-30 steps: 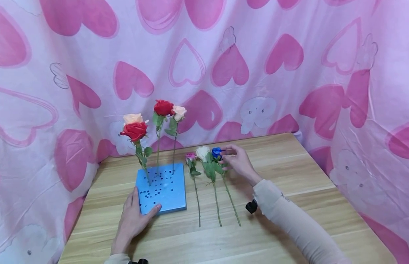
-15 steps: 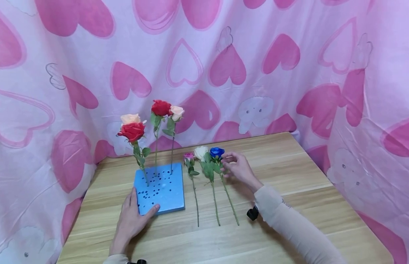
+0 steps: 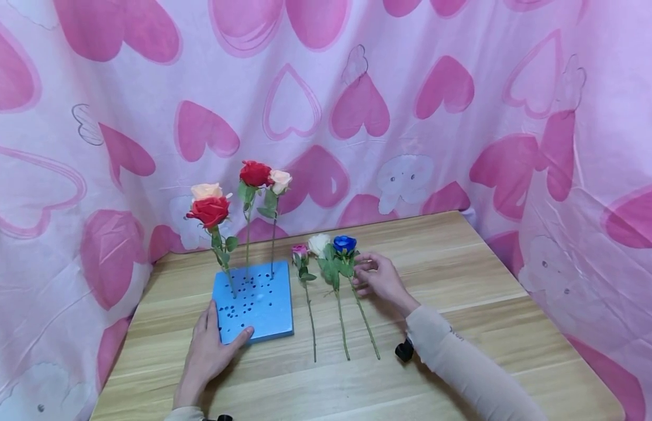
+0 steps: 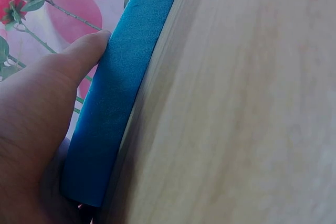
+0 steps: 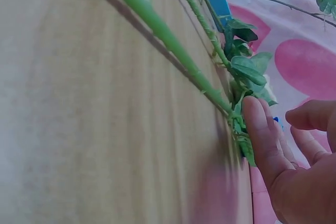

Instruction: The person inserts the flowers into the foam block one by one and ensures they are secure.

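A blue foam block (image 3: pixel 270 320), pocked with small holes, lies on the table at centre left in the head view. My left hand (image 3: pixel 209 355) holds its near left corner, the thumb on top and the other fingers along the left side. Right of the block lie a purple-pink rose (image 3: pixel 300 251), a white rose (image 3: pixel 318 244) and a blue rose (image 3: pixel 344 244), stems toward me. Beside the blue rose's leaves, my right hand (image 3: pixel 380 282) has its fingers parted; in the right wrist view the fingers (image 5: pixel 265 140) come near the green stem (image 5: pixel 173 45), with nothing gripped.
Out of the block rise a front red rose (image 3: pixel 209 211), a peach rose (image 3: pixel 206 190), a back red rose (image 3: pixel 255 173) and a pale pink rose (image 3: pixel 280 181), all tall. The wooden table (image 3: pixel 436 263) ends at a pink heart-patterned curtain (image 3: pixel 410 88).
My right hand has moved down from the blue rose's head to its leaves and upper stem, and the bloom now shows fully. My left hand stays on the block.
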`<state>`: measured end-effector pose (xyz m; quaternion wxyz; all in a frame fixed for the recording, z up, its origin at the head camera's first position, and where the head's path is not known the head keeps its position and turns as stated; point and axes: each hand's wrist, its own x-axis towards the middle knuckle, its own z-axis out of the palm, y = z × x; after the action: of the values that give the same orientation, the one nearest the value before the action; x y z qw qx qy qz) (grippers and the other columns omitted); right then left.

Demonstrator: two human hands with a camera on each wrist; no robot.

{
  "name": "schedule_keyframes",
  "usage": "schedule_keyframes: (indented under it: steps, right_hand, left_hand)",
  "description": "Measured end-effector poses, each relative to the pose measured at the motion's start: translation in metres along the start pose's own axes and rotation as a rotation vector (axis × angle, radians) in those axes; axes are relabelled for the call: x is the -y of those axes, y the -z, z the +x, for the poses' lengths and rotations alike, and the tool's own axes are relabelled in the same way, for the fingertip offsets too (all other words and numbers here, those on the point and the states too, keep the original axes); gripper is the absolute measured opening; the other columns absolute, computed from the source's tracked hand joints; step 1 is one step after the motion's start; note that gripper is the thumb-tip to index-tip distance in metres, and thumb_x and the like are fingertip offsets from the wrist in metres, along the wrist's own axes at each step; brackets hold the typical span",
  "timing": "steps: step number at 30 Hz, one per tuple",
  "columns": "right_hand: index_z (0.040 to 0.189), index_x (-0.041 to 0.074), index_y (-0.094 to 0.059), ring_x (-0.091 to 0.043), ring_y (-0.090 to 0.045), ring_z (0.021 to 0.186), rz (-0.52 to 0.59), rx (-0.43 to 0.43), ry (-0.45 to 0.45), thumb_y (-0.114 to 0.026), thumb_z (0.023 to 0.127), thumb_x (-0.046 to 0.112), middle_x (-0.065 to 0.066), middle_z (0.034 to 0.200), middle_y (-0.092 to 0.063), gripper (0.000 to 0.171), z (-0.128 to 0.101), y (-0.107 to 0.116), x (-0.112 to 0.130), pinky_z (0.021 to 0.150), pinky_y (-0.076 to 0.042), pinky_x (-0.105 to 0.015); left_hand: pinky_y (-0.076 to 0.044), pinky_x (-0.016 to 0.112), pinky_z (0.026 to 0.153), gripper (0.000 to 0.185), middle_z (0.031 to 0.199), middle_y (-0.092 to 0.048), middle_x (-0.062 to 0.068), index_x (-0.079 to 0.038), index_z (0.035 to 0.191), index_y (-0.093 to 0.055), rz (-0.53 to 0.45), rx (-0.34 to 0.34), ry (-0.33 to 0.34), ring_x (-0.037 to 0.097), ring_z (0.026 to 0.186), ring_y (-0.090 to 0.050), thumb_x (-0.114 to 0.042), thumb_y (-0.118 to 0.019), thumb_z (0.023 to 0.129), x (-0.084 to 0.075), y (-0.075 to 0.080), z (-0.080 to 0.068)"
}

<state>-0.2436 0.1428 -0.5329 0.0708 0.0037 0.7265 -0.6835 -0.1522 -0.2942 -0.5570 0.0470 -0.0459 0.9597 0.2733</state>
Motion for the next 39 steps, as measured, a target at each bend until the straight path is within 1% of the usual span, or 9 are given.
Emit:
schedule_keyframes:
  steps: [7, 14, 19, 27, 34, 39]
  right_hand:
    - [0.152, -0.004, -0.058, -0.039, -0.079, 0.099, -0.027, 0.019, -0.009, -0.065, 0.109, -0.004, -0.033, 0.135, -0.068, 0.044, -0.002, 0.000, -0.004, 0.078, -0.071, -0.049]
    - [0.155, -0.005, -0.056, -0.041, -0.078, 0.103, -0.038, 0.043, -0.024, -0.063, 0.109, -0.004, -0.033, 0.137, -0.068, 0.046, -0.002, 0.002, -0.005, 0.078, -0.071, -0.050]
    - [0.156, -0.005, -0.055, -0.040, -0.079, 0.104, -0.039, 0.048, -0.031, -0.062, 0.110, -0.004, -0.033, 0.136, -0.069, 0.046, -0.002, 0.004, -0.009, 0.077, -0.071, -0.048]
    - [0.156, -0.006, -0.055, -0.030, -0.079, 0.098, -0.061, 0.053, -0.056, -0.062, 0.110, -0.004, -0.030, 0.127, -0.072, 0.047, -0.005, 0.004, -0.014, 0.072, -0.071, -0.043]
    - [0.158, -0.006, -0.053, -0.027, -0.077, 0.097, -0.075, 0.056, -0.091, -0.062, 0.110, -0.002, -0.024, 0.122, -0.073, 0.049, -0.005, 0.004, -0.015, 0.073, -0.071, -0.040]
    - [0.160, -0.006, -0.051, -0.025, -0.075, 0.093, -0.087, 0.067, -0.128, -0.063, 0.109, -0.001, -0.021, 0.118, -0.073, 0.053, -0.006, 0.005, -0.014, 0.069, -0.070, -0.038]
  left_hand:
    - [-0.019, 0.072, 0.133, 0.142, 0.180, -0.003, 0.038, -0.001, 0.176, 0.011, -0.010, -0.003, 0.000, 0.056, 0.166, -0.012, -0.086, -0.067, 0.093, 0.002, -0.001, -0.001]
    - [-0.020, 0.072, 0.133, 0.142, 0.180, -0.003, 0.038, 0.000, 0.176, 0.010, -0.011, -0.007, -0.004, 0.056, 0.166, -0.013, -0.086, -0.067, 0.093, 0.002, -0.001, 0.000]
    - [-0.020, 0.072, 0.133, 0.142, 0.180, -0.003, 0.038, -0.001, 0.176, 0.011, -0.012, -0.006, -0.001, 0.057, 0.166, -0.012, -0.087, -0.067, 0.092, 0.001, 0.000, 0.001]
    - [-0.020, 0.073, 0.132, 0.142, 0.180, -0.004, 0.038, -0.002, 0.176, 0.011, -0.014, -0.010, -0.007, 0.057, 0.166, -0.013, -0.086, -0.067, 0.093, 0.002, 0.000, 0.001]
    - [-0.020, 0.073, 0.132, 0.142, 0.180, -0.004, 0.038, -0.003, 0.176, 0.012, -0.013, -0.005, -0.001, 0.057, 0.165, -0.014, -0.087, -0.066, 0.092, 0.001, 0.000, 0.001]
    - [-0.021, 0.074, 0.131, 0.142, 0.180, -0.005, 0.038, -0.003, 0.176, 0.011, -0.016, -0.011, -0.004, 0.058, 0.165, -0.015, -0.086, -0.067, 0.092, 0.002, 0.000, 0.001]
